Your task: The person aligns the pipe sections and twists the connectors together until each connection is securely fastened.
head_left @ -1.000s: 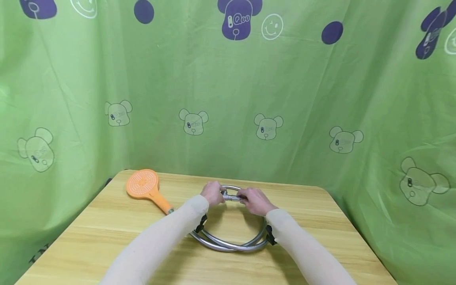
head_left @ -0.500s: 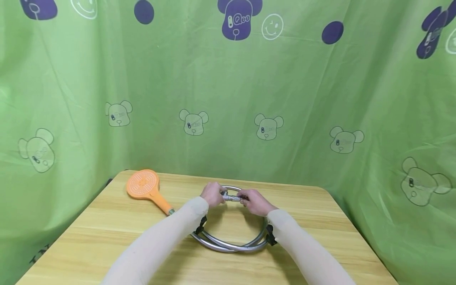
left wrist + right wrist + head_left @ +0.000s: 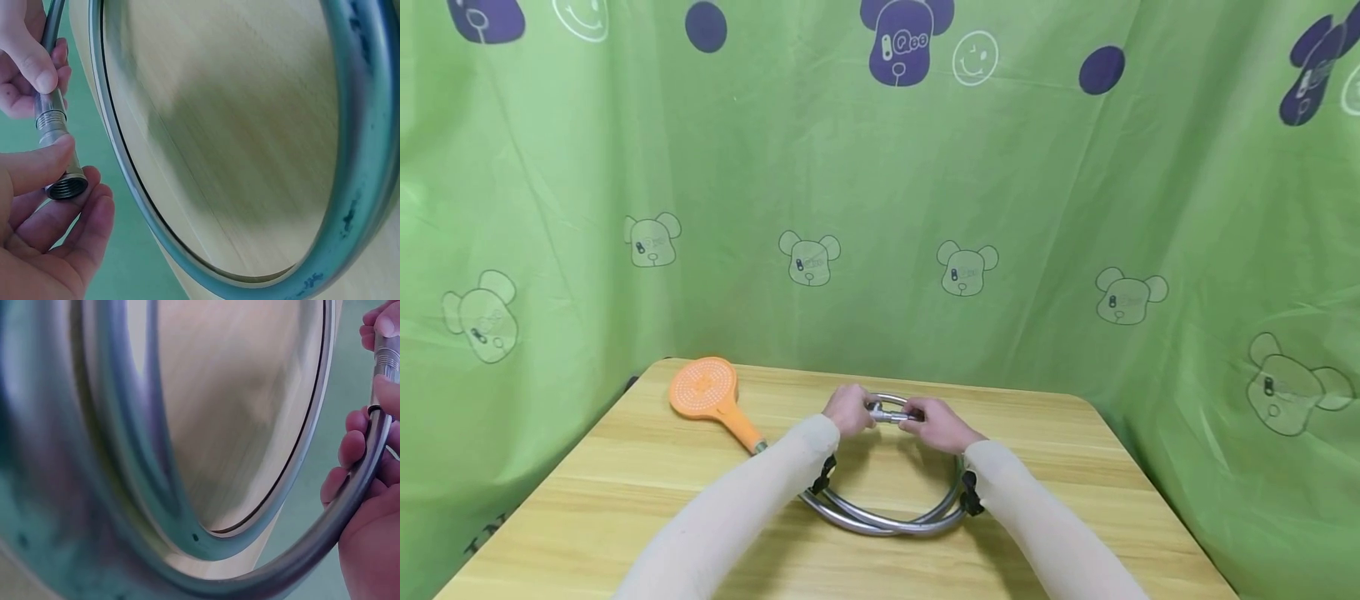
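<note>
My left hand (image 3: 847, 410) pinches a short metal threaded connector (image 3: 76, 164) between thumb and fingers; its open end with inner threads faces the left wrist camera. My right hand (image 3: 942, 425) grips the end nut (image 3: 50, 105) of a silver shower hose (image 3: 357, 487), lined up with the connector. A few bare thread turns (image 3: 51, 120) show between the two pieces. The hose loops round below the hands on the table. Its other end joins the orange handle of a shower head (image 3: 702, 387), which lies face up at the table's far left.
The light wooden table (image 3: 1060, 492) carries the hose loops, partly behind my sleeves. A green curtain (image 3: 880, 325) with bear prints hangs behind the table and along both sides. Dark straps (image 3: 972, 493) sit at both wrists.
The right hand's fingers have shifted slightly on the hose nut, with more of the metal showing. Both hands stay in place otherwise, and the shower head lies still.
</note>
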